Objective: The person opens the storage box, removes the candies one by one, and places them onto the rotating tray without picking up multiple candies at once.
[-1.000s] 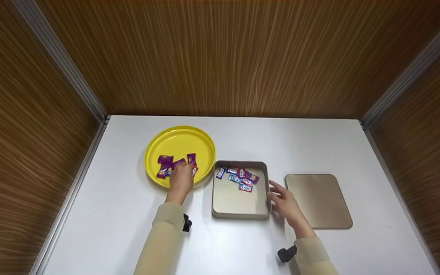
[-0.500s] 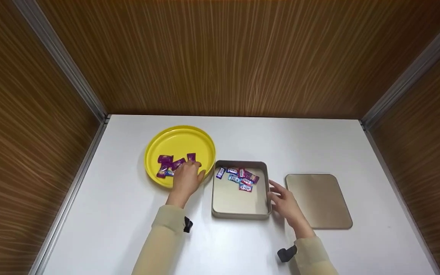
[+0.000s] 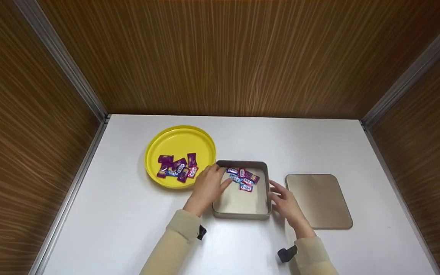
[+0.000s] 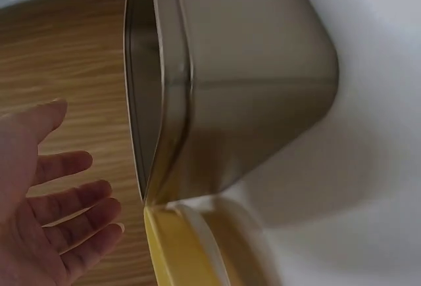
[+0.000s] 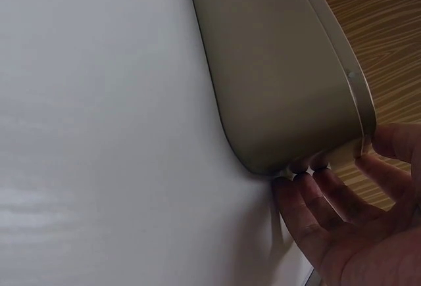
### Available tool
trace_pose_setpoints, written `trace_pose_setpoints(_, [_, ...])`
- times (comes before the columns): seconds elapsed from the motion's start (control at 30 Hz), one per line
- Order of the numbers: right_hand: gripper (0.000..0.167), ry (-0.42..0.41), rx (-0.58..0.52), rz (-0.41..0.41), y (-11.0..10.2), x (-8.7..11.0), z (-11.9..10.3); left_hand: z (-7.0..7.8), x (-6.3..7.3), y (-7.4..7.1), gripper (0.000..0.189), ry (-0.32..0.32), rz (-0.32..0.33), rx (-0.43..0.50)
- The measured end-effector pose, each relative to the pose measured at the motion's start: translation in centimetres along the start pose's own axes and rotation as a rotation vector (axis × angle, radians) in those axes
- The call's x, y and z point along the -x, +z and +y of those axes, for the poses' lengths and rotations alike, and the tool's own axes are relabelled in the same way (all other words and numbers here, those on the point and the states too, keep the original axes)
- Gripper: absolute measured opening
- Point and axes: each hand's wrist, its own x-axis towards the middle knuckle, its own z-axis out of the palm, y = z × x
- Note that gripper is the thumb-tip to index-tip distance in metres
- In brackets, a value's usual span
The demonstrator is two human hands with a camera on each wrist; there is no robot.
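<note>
My left hand point(image 3: 206, 187) reaches over the left rim of an open square metal tin point(image 3: 241, 216). In the left wrist view its fingers point(image 4: 69, 200) are spread and hold nothing. Several small wrapped candies, blue, red and purple, lie in the back part of the tin, among them a purple candy point(image 3: 252, 177) and a light blue candy point(image 3: 235, 178). My right hand point(image 3: 288, 206) rests against the tin's right wall; in the right wrist view its fingertips point(image 5: 322, 174) touch the outer wall and the thumb is at the rim.
A round yellow plate point(image 3: 183, 142) stands left of the tin, near its back left corner, with several purple, blue and red candies point(image 3: 192, 159) in its front half. The flat metal lid point(image 3: 317, 200) lies on the white table point(image 3: 243, 133) at right. Wood-grain panels surround the table.
My left hand has left the plate and moved right to the tin, with its fingers now apart. Candies it had covered on the plate now show. My right hand has stayed put.
</note>
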Motion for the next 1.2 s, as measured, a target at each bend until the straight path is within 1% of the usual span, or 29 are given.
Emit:
trace_pose_setpoints(0.13, [0.053, 0.001, 0.011, -0.001, 0.0, 0.0, 0.0, 1.1, 0.0, 0.9, 0.047, 0.051, -0.017, -0.053])
trace_pose_setpoints(0.23, [0.052, -0.005, 0.002, -0.001, 0.0, 0.0, 0.1, 1.6, 0.0, 1.7, 0.043, 0.087, -0.026, -0.085])
trace_pose_setpoints(0.4, [0.052, -0.008, -0.005, 0.005, 0.0, 0.0, 0.1, 2.2, -0.1, 2.9, 0.043, 0.11, -0.081, -0.072])
trace_pose_setpoints(0.53, [0.052, -0.007, -0.003, 0.005, 0.0, 0.0, 0.1, 2.6, -0.2, 3.4, 0.048, 0.116, -0.146, -0.068])
trace_pose_setpoints(0.63, [0.052, -0.006, 0.001, -0.002, 0.0, 0.0, 0.1, 2.7, -0.3, 3.9, 0.054, 0.115, -0.207, -0.08])
trace_pose_setpoints(0.8, [0.052, 0.002, 0.016, 0.0, 0.0, 0.0, 0.0, 2.7, -0.6, 4.5, 0.062, 0.087, -0.296, -0.09])
trace_pose_setpoints(0.97, [0.052, -0.001, -0.038, -0.027, -0.1, 0.0, -0.2, 2.7, -0.9, 4.9, 0.062, 0.062, -0.331, -0.097])
trace_pose_setpoints(1.07, [0.052, -0.001, -0.055, -0.036, -0.1, 0.0, -0.2, 2.7, -1.0, 5.1, 0.062, 0.061, -0.336, -0.12])
trace_pose_setpoints(1.2, [0.052, -0.014, -0.044, -0.017, 0.0, 0.1, 0.0, 2.8, -1.1, 5.6, 0.063, 0.071, -0.332, -0.153])
